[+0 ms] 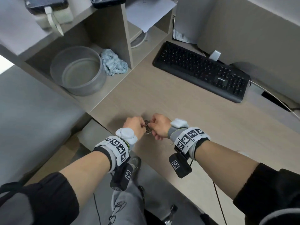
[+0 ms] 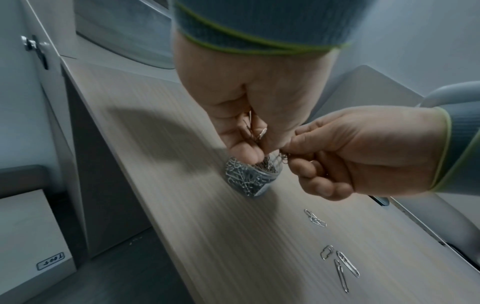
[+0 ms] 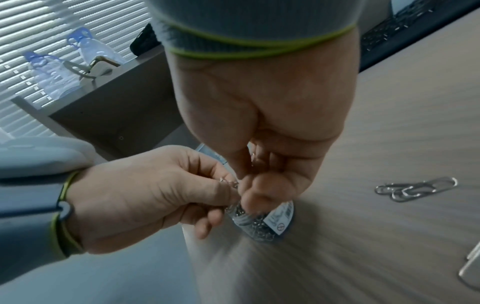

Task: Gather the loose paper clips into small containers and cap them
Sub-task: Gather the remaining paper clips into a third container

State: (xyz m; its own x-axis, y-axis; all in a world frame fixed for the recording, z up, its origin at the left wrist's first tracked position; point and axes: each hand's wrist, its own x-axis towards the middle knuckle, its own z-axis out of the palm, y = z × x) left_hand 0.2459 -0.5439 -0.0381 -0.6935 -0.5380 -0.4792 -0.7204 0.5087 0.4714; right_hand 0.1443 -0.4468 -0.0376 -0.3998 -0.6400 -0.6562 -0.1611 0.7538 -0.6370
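Pinching clips point(image 2: 253, 131) over the jar point(image 2: 249, 176), left hand point(image 2: 249, 98) and right hand point(image 2: 358, 152) meet, grips closed; spare clips point(image 2: 337, 261) lie beside on the surface point(image 2: 182, 205).

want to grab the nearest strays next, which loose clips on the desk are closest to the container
The tangled pair of clips, lying just past the right hand. The other three clips lie farther from the container.

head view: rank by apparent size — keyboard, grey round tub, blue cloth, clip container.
1. keyboard, largest.
2. grey round tub; it sits at a similar depth to the keyboard, so the ranking is fair.
3. blue cloth.
4. clip container, smallest, though mostly hidden between the left hand and right hand.
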